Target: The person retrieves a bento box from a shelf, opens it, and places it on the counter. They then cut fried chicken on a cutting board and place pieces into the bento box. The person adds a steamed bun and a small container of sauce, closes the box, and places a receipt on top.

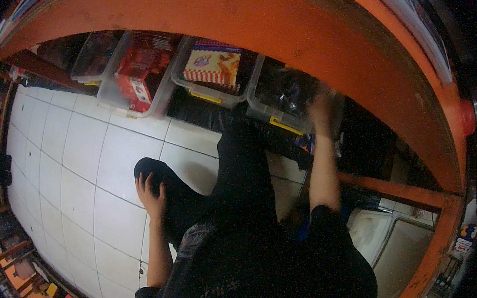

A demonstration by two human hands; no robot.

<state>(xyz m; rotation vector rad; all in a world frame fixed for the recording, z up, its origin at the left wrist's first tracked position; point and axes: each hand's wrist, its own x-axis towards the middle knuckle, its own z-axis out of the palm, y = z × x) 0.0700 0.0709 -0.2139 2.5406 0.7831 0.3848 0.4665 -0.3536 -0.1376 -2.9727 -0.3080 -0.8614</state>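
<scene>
My left hand [149, 195] rests on my bent knee in dark trousers, its fingers spread and holding nothing. With my arm stretched forward, my right hand [321, 108] is at the right side of a clear plastic bin [261, 114] with a yellow latch. Motion smears its fingers, so whether they grip anything does not show. Inside that bin lie dark, shiny items [288, 91], perhaps wrapped in plastic; their kind is unclear.
Left of that bin stand a clear bin [220, 98] with a striped, patterned box [214, 66] and another [106, 96] with red packages [141, 68]. An orange beam [205, 6] overhangs them. White tiles [126, 157] cover the floor. Pale trays [404, 251] sit at right.
</scene>
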